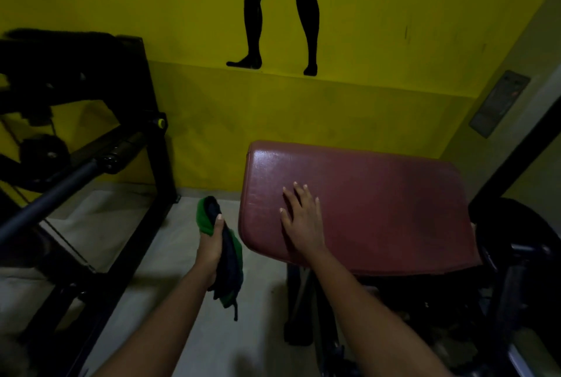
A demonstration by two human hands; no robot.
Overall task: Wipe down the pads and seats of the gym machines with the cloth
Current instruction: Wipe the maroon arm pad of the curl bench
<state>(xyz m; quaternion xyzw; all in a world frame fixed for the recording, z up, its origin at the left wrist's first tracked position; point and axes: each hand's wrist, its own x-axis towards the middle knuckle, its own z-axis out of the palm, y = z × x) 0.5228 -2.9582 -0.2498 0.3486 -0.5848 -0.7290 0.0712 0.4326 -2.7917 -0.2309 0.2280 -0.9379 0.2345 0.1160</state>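
A wide maroon pad (379, 203) of a gym machine slopes in front of me, right of centre. My right hand (300, 219) lies flat on its left part with the fingers spread. To the left of the pad, over the floor, my left hand (212, 244) grips a bunched green and dark cloth (231, 258). The cloth hangs below the hand and does not touch the pad.
A black machine frame (158, 146) with a bar (54, 194) and a dark pad (60, 39) stands at the left. The yellow wall (364, 103) is close behind. Dark machine parts (522, 270) crowd the right. Pale floor (170, 255) lies between the machines.
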